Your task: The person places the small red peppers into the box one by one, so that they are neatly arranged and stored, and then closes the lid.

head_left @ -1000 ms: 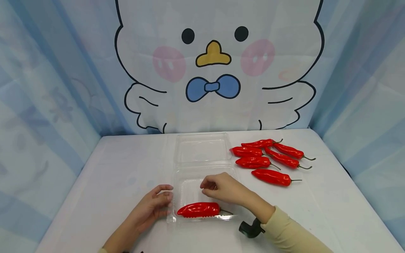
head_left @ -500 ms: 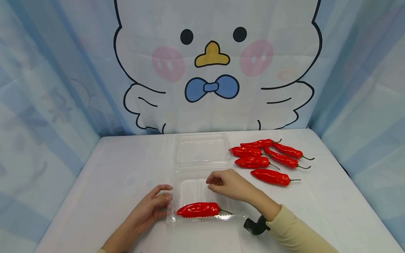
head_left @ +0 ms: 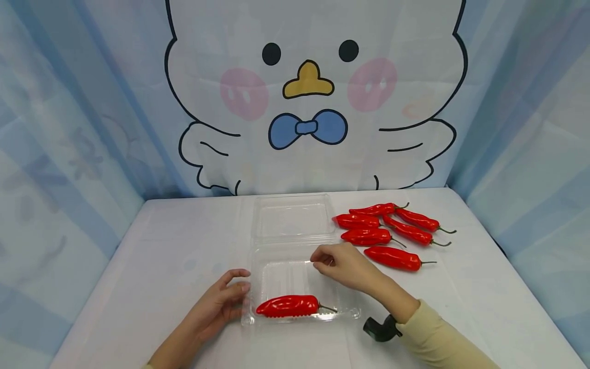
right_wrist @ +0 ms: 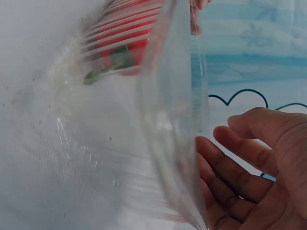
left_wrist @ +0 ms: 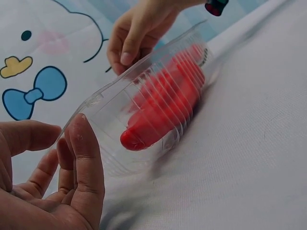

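Note:
A clear plastic clamshell container [head_left: 278,277] lies with its lid [head_left: 295,220] folded back on the white table. Along its near side rests one red chili pepper [head_left: 289,306], its green stem to the right; its ribbed wall blurs the pepper [left_wrist: 160,112] in the left wrist view. My left hand [head_left: 223,302] pinches the container's left rim between thumb and finger, as the left wrist view shows. Above the container's right part hovers my right hand [head_left: 348,269], fingers loosely bent. Nothing lies between its thumb and fingers [right_wrist: 235,187] in the right wrist view.
Several more red chili peppers [head_left: 392,258] lie loosely grouped at the back right of the table [head_left: 152,266]. A patterned curtain [head_left: 309,169] with a cartoon bird stands behind the table. A black wrist camera [head_left: 381,329] hangs below the right sleeve.
My right hand has moved right and slightly away from me, toward the loose peppers. My left hand, the container and the chili pepper in it have hardly moved.

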A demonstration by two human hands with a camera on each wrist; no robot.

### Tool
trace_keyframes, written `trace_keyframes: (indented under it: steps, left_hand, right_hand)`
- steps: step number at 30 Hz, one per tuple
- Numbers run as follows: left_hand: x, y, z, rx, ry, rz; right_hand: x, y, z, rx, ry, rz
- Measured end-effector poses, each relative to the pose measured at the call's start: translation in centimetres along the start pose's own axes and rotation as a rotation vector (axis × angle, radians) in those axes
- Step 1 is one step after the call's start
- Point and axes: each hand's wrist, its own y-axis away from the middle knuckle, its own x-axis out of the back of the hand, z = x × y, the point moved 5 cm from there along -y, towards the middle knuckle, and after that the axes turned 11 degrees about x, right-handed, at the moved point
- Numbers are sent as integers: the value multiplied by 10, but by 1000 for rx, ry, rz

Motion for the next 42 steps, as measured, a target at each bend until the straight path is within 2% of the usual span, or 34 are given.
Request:
trace_keyframes:
  steps: [5, 18, 32, 42]
  left_hand:
    - [-1, 1, 1, -2, 2, -5]
    - [0, 2, 2, 7, 7, 7]
    - [-1, 0, 1, 21, -13, 48]
    - [0, 1, 0, 19, 0, 21]
  right_hand:
    - [6, 3, 0, -20, 13, 19]
    - [20, 10, 4, 11, 4, 95]
    - [32, 21, 15, -72, 5, 150]
    - [41, 33, 24, -102, 19, 160]
